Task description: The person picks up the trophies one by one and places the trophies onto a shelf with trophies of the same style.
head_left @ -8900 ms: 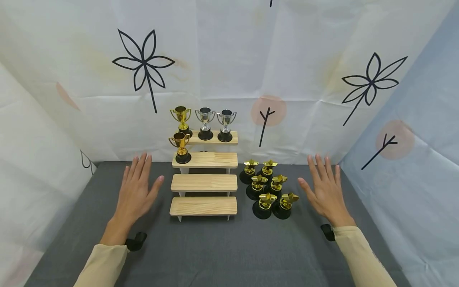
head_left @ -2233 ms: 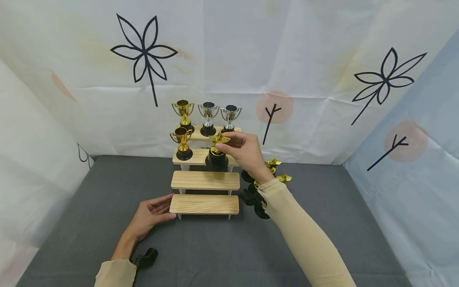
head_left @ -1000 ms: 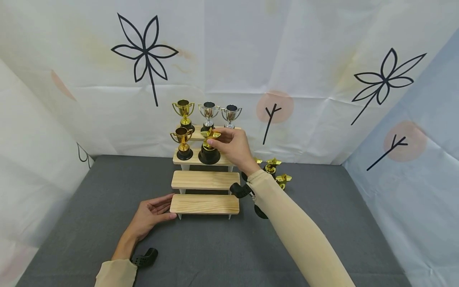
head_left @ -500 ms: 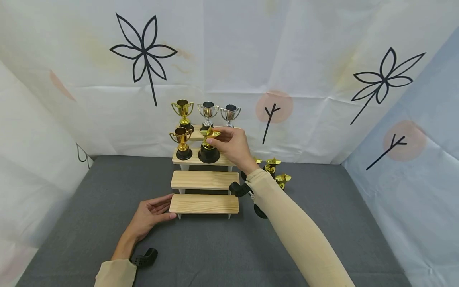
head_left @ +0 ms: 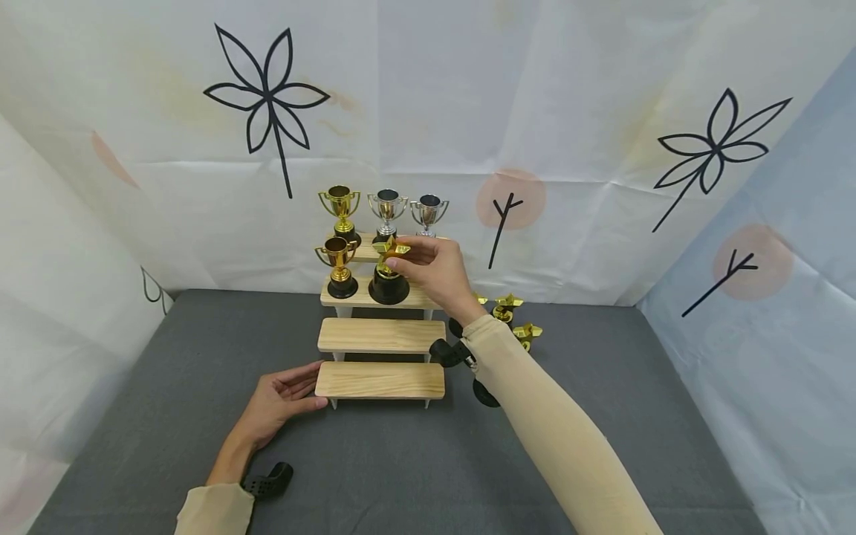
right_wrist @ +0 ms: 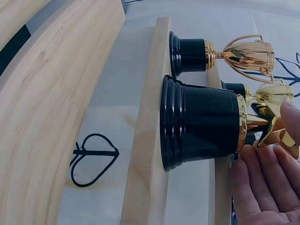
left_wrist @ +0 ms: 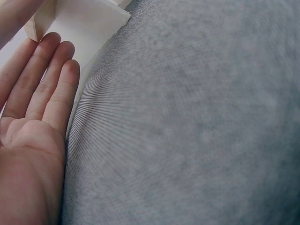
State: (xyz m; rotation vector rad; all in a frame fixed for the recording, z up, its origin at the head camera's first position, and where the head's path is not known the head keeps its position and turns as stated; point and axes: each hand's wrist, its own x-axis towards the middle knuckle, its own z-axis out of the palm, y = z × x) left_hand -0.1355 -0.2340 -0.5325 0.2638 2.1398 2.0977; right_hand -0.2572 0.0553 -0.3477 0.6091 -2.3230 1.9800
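Observation:
My right hand (head_left: 435,271) pinches the gold star top of a star trophy (head_left: 389,286) with thumb and fingers. Its round black base stands upright on the second-highest board of the wooden tiered display stand (head_left: 381,336). In the right wrist view, the star trophy's black base (right_wrist: 201,124) meets the board edge, beside a bronze-gold cup trophy (right_wrist: 248,56). My left hand (head_left: 270,405) holds the left end of the lowest board, thumb at its front corner and fingers at its back corner. In the left wrist view those fingers (left_wrist: 42,84) look nearly straight.
On the top board stand a gold cup (head_left: 339,208) and two silver cups (head_left: 387,208). Several star trophies (head_left: 506,306) are grouped right of the stand, partly hidden by my right sleeve (head_left: 542,409). A white patterned cloth (head_left: 582,96) hangs behind the grey tabletop (head_left: 374,468).
Both hands lay open beside the stand at first. My right hand then brought a star trophy onto the second-highest board and shifted it left; my left hand took the lowest board's end. Recently almost still.

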